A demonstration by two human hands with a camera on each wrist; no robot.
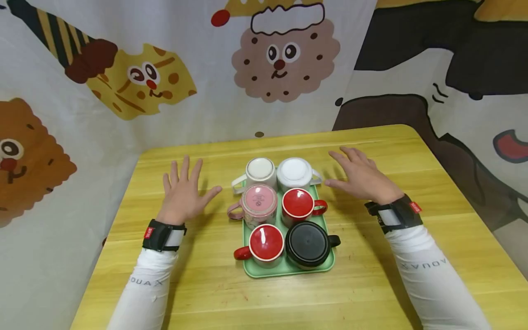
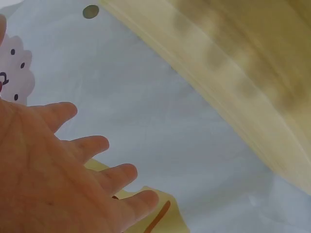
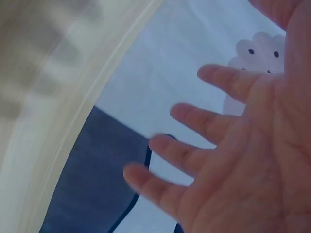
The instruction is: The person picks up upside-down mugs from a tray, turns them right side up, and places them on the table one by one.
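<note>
In the head view a green tray (image 1: 288,271) bears several mugs in two columns, all upside down or showing flat tops. At the back are a cream mug (image 1: 261,170) and a white mug (image 1: 294,173). A pink mug (image 1: 259,201) and a red mug (image 1: 298,204) stand in the middle row. Nearest the front are another red mug (image 1: 266,243) and a black mug (image 1: 308,244). My left hand (image 1: 181,197), fingers spread, hovers left of the tray and holds nothing. To the right, my right hand (image 1: 365,176) is likewise spread, its fingertips near the white mug's handle.
The tray stands on a yellow wood-grain table (image 1: 214,298) with a rounded far corner. Behind the table hangs a white curtain (image 1: 206,27) printed with cartoon biscuits and cheese. Both wrists wear black straps.
</note>
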